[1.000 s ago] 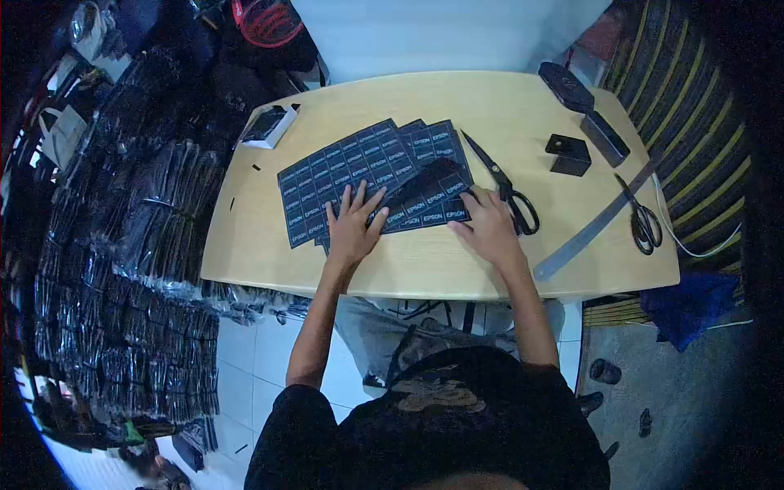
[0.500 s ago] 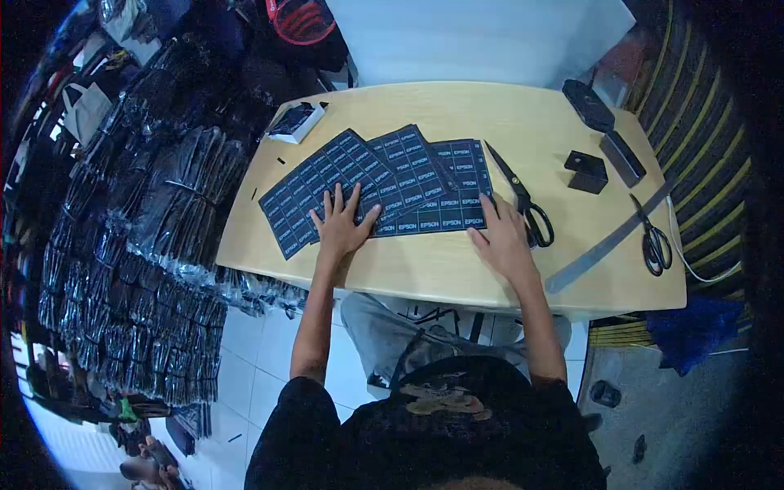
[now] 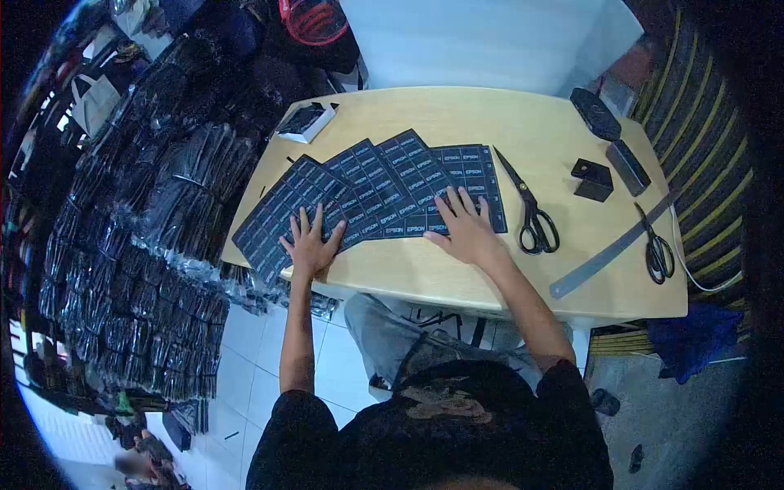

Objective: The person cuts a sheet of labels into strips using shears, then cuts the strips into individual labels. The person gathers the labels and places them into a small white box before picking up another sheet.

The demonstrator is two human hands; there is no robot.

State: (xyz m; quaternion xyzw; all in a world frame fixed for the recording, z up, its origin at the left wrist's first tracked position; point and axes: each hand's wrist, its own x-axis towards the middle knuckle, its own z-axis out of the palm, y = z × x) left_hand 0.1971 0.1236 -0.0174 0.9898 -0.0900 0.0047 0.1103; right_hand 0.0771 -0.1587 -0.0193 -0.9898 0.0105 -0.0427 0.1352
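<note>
Several dark sheets (image 3: 371, 175) printed with rows of EPSON labels lie fanned out and overlapping on the light wooden table. My left hand (image 3: 309, 245) rests with spread fingers on the lower edge of the leftmost sheet. Flat on the right part of the fan is my right hand (image 3: 469, 229), its fingers apart. Neither hand grips anything. Black scissors (image 3: 532, 214) lie just right of the sheets, blades pointing away from me, close to my right hand.
On the table's right (image 3: 612, 304) are a long metal ruler (image 3: 616, 247), smaller scissors (image 3: 656, 251) and black blocks (image 3: 593, 180). A small white box (image 3: 308, 122) sits back left. Bundled dark goods (image 3: 175, 212) are stacked left; a person (image 3: 147, 457) shows lower left.
The fan has spread leftward, showing more of the left sheets. My left hand has moved left and slightly down; my right hand has shifted left, farther onto the sheets. The view has shifted slightly.
</note>
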